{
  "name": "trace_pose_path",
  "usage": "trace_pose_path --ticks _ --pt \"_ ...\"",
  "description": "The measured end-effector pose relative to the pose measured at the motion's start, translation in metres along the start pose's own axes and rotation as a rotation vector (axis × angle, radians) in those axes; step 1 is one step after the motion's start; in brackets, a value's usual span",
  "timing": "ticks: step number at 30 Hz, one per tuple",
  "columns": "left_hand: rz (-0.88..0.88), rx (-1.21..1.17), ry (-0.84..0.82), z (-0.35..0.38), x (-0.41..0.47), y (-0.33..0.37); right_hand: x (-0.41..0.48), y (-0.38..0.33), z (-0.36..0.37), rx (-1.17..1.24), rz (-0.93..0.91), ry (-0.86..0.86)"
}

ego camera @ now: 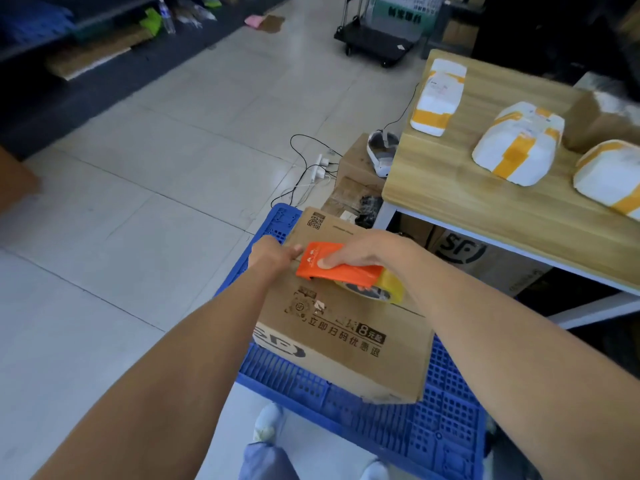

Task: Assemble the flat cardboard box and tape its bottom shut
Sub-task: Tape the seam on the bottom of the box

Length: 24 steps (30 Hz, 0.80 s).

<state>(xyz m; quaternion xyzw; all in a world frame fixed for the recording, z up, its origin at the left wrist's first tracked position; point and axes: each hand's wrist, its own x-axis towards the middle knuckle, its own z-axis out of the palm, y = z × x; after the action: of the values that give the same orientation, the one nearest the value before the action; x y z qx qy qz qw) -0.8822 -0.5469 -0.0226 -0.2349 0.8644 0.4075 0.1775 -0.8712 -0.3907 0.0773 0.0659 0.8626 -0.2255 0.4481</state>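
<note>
We are steadying the box [341, 327] on the blue pallet [446, 420], left hand [273, 255] fingers pressing its far edge, right hand [367, 252] clasping the dispenser [337, 266]. Empty cardboard is probably feeling light, flexing; edges are gripping best.

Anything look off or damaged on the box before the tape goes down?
The cardboard box sits skewed on the blue pallet, and a small torn white scrap mars its printed flap. The right hand holds the orange tape dispenser; nothing else stands out.
</note>
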Motion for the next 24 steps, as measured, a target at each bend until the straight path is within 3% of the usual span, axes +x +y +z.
trace_pose_path --ticks 7,16,24 --pt "-0.031 -0.054 0.157 0.017 -0.008 -0.005 -0.039 0.061 -0.018 -0.118 -0.031 0.021" --pt "-0.047 -0.006 0.091 0.029 -0.011 -0.001 -0.073 0.138 -0.044 -0.179 0.007 0.025" --pt "-0.053 0.032 0.103 0.031 -0.012 0.003 -0.091 0.228 -0.06 -0.147 0.157 0.004"
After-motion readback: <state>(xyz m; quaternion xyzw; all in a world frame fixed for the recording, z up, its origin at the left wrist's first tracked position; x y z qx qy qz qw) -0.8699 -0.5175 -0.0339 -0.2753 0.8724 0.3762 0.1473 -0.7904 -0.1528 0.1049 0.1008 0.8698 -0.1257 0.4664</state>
